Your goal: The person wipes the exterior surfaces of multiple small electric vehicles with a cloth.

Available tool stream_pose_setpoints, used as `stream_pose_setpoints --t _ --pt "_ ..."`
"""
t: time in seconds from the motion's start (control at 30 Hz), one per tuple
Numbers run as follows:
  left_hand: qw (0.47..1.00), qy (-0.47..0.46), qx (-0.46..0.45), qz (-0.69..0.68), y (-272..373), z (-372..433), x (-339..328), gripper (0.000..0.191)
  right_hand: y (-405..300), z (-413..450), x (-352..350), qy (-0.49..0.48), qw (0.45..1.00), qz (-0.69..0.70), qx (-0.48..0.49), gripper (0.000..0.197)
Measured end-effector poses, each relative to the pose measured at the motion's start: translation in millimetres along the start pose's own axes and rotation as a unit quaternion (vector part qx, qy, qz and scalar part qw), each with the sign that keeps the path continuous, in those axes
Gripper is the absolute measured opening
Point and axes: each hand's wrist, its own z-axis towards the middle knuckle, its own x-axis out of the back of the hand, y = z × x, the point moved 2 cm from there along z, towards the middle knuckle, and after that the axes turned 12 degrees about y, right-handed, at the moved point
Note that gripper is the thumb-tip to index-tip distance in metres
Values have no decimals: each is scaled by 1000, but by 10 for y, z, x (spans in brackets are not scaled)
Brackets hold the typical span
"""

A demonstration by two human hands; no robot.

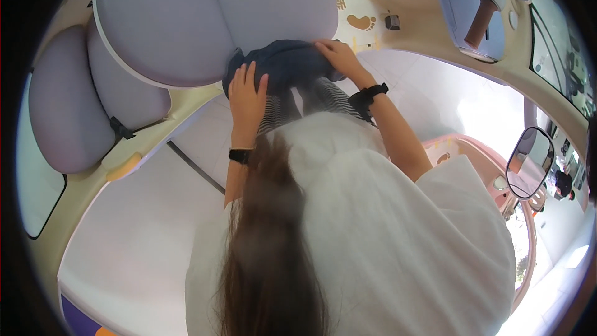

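Note:
A dark blue cloth (289, 63) lies bunched against the front edge of a pale purple padded seat (275, 0). My left hand (247, 95) rests over the cloth's left part, palm down, with the thumb apart from the fingers. On the cloth's right part lies my right hand (340, 58), its fingertips near the upper edge. Whether those fingers pinch the fabric is hidden. Black-and-white striped fabric (277, 112) shows just below the cloth. A black band (240, 155) is on the left wrist, and a black fabric band (368, 96) circles the right one.
Left of the seat is another padded seat (58, 102) with a black strap (122, 128). A handlebar with a brown grip (481, 21) stands at upper right, past a grey pedal (392, 22). A mirror (530, 163) and a pink vehicle body (447, 142) are at right.

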Motion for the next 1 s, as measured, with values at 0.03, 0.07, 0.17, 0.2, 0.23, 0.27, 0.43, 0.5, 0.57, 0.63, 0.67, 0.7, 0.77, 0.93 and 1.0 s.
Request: stream_pose_setpoints --t 0.03,0.07,0.17,0.2,0.23,0.27,0.43,0.5,0.57,0.63,0.67,0.7,0.77,0.93,1.0 --pt "1000 -7 24 3 -31 -55 63 48 86 48 47 -3 999 -38 -24 40" --pt "999 -9 40 -19 -60 -81 102 47 170 106 83 -6 996 -76 -47 42" --pt "996 -2 77 -40 -93 -82 138 44 511 276 142 41 993 -63 -89 43" --pt "996 -2 75 -40 -77 -66 155 44 560 339 158 -12 985 -95 -144 52" --pt "990 12 131 -44 -79 -49 175 45 589 368 180 -10 985 -94 -144 52" --pt "981 26 184 -47 -77 -26 189 46 634 385 186 -65 978 -86 -178 54" --pt "956 175 236 -4 -685 -247 -163 60 404 211 180 -70 959 48 -269 52" --pt "886 124 397 -207 -795 -268 -244 64 419 158 194 8 976 27 -216 38" --pt "906 55 388 -157 -867 -233 -133 64 430 136 247 34 979 65 -192 39" --pt "920 -16 377 -103 -884 -215 5 63 324 172 352 79 987 102 -98 37" --pt "886 -24 405 -224 -871 -224 55 60 282 195 413 91 981 147 -83 35" --pt "837 -27 428 -340 -876 -261 137 56 35 226 517 99 974 193 -66 34" --pt "804 -51 440 -396 -833 -341 404 56 -420 263 753 134 970 205 -18 32" --pt "688 -20 513 -513 -603 -402 720 57 -596 508 802 204 959 192 47 39" --pt "685 -18 533 -497 -727 -475 637 57 -385 583 593 237 966 8 102 57"
